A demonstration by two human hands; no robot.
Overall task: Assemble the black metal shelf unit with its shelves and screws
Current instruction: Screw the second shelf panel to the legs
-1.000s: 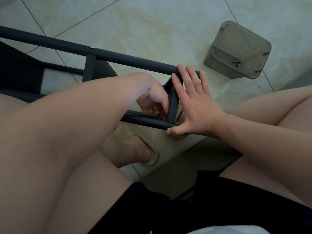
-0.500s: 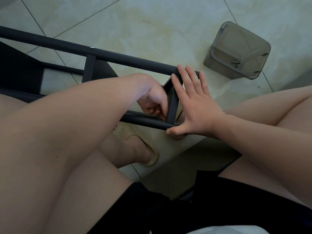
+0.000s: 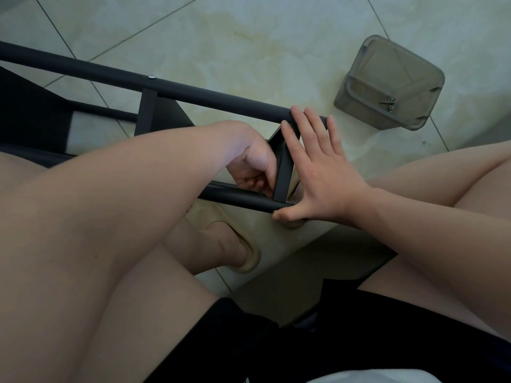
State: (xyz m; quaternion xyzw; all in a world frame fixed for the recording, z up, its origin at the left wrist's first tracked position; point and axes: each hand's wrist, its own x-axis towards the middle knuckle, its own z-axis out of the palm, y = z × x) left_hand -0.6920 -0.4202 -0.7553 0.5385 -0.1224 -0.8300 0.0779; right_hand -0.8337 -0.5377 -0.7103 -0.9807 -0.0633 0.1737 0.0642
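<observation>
Shelf frame (image 3: 148, 111) of black metal lay on its side on pale tile floor (image 3: 249, 37), running in from the left; its left part was cut off by the picture edge. Upper rail (image 3: 221, 100) carried one small bright screw head (image 3: 151, 76); lower rail (image 3: 237, 199) ran nearer the person, partly hidden behind the left forearm.

Right hand (image 3: 323, 172) lay flat across the frame's end; fingers straight, a little spread, fingertips on the upper rail; thumb pressed against the lower rail. Left hand (image 3: 254, 167) sat between the two rails, just left of the short crossbar (image 3: 284, 172); fingers curled inward, thumb against the crossbar; whether the fingertips pinched anything was hidden, could not tell.

Dark flat panel (image 3: 27, 114) at far left, mostly in shadow. Grey translucent container (image 3: 387, 84) stood on the floor, well apart to the right; a few loose screws (image 3: 389, 104) inside, too small to count. White mark on black shorts (image 3: 249, 341) at the bottom edge, cut off, unreadable. Beige slipper (image 3: 249, 258) showed below the lower rail, half covered by a leg.
</observation>
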